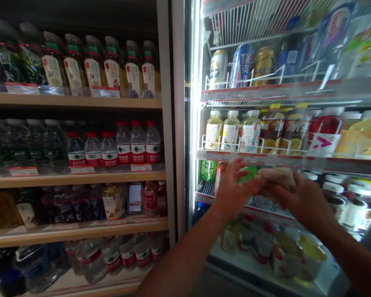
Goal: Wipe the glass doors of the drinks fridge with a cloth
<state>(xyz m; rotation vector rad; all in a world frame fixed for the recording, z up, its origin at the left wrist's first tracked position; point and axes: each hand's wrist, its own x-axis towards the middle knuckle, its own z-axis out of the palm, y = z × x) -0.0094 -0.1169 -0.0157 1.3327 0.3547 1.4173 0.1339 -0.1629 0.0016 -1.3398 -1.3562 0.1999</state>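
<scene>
A crumpled, whitish cloth (278, 176) is in my right hand (303, 202), its fingers closed around the underside. My left hand (231, 185) reaches in from below, fingers apart, its fingertips close to the left end of the cloth. Motion blur hides whether they touch it. Something bright green (249, 172) shows behind my left fingers; its kind is unclear. Both hands are in front of the lit drinks cooler, near the price strip (284, 161) of its middle shelf. White-capped tea bottles (230, 131) stand just above my left hand.
Wire-fronted cooler shelves hold cans (243, 66) above and dark bottles (334, 198) at right. Large bottles (286, 255) stand at the cooler's bottom. A grey upright frame (177, 123) separates it from wooden shelves (74, 177) with red-capped water bottles (137, 142).
</scene>
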